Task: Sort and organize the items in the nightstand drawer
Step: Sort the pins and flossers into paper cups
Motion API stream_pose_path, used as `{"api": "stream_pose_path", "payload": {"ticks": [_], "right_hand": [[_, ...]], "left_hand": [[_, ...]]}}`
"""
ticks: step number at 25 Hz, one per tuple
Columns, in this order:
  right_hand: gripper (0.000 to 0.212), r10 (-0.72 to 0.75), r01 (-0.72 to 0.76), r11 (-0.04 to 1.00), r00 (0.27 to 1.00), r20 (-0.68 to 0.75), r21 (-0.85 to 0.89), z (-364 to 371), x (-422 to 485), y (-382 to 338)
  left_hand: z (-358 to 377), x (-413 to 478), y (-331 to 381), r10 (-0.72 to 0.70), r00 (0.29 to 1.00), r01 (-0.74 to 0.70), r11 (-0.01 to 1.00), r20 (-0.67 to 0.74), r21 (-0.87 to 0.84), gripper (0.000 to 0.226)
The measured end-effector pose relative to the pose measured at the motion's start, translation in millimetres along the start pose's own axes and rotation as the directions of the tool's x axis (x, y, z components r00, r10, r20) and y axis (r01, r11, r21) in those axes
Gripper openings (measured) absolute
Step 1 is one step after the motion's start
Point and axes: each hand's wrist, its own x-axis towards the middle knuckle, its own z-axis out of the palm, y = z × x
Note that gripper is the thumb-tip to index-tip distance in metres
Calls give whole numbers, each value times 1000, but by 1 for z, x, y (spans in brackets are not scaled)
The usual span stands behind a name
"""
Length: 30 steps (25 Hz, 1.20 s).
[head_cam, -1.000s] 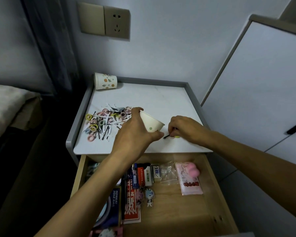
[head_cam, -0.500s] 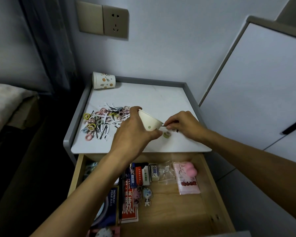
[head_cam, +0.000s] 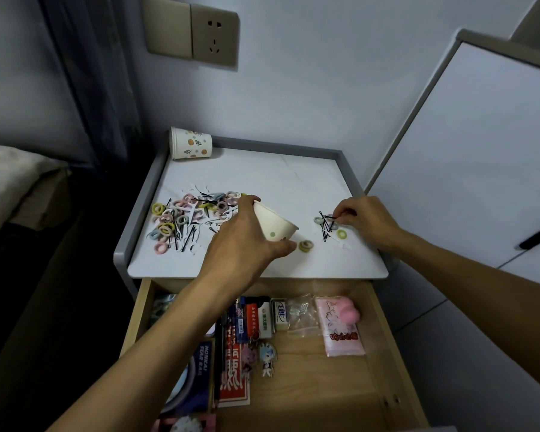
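My left hand (head_cam: 243, 241) grips a white paper cup (head_cam: 276, 227), tilted with its mouth toward the left, just above the white nightstand top (head_cam: 262, 169). To its right, my right hand (head_cam: 367, 219) pinches a black hairpin (head_cam: 329, 217) over a small pile of hairpins and hair ties (head_cam: 328, 227). One green and pink hair tie (head_cam: 306, 245) lies by the cup's base. A large pile of coloured hair ties and black hairpins (head_cam: 187, 216) covers the left of the top. Below, the wooden drawer (head_cam: 384, 353) stands open.
A second patterned paper cup (head_cam: 190, 147) lies on its side at the back left corner. The drawer holds lighters (head_cam: 256, 319), a pink packet (head_cam: 340, 325), keychain figures (head_cam: 261, 357), a red card and a dark box. A white cabinet (head_cam: 480, 151) stands at right, a bed at left.
My right hand has moved right, away from the cup, and now pinches a hairpin over the small pile. A hair tie now lies uncovered by the cup. My left hand keeps holding the cup.
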Motion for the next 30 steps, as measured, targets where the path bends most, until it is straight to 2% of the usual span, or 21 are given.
{"api": "stream_pose_path", "payload": {"ticks": [2, 5, 10, 13, 17, 20, 22, 24, 26, 28, 30], "right_hand": [[13, -53, 52, 999, 998, 42, 9, 6, -1, 1], [11, -110, 119, 990, 987, 113, -71, 11, 1, 4], [9, -68, 85, 972, 994, 83, -220, 14, 3, 7], [8, -42, 60, 966, 996, 76, -251, 12, 3, 2], [6, -32, 30, 991, 999, -10, -134, -1, -2, -13], [10, -97, 103, 986, 994, -50, 135, -17, -8, -51], [11, -237, 225, 947, 971, 27, 229, -25, -13, -89], [11, -394, 365, 913, 906, 155, 183, -24, -19, -121], [12, -469, 453, 883, 855, 221, 119, -17, -22, -136], [12, -463, 441, 885, 867, 185, 146, -12, -24, -139], [10, -344, 321, 909, 938, 45, 265, -11, -25, -135]], "left_hand": [[1, 0, 0, 7, 1000, -7, 1000, 3, 4, 82], [1, 1, 0, 4, 1000, -4, 1000, 5, 9, 83], [3, 2, 1, -2, 1000, 2, 1000, 16, 4, 80], [3, 1, 2, 2, 1000, -2, 1000, 12, 2, 80], [2, 0, 2, -4, 1000, 4, 1000, 9, -2, 81], [1, -1, 2, 7, 1000, -7, 999, 2, 38, 85], [2, 0, 1, 19, 1000, -19, 998, 0, 64, 91], [2, 1, 0, 31, 999, -32, 998, 4, 63, 95], [2, 0, 1, 55, 998, -55, 997, -3, 59, 97], [2, -1, 2, 82, 997, -81, 995, -12, 55, 95], [1, -1, 2, 92, 996, -92, 995, -20, 43, 91]]}}
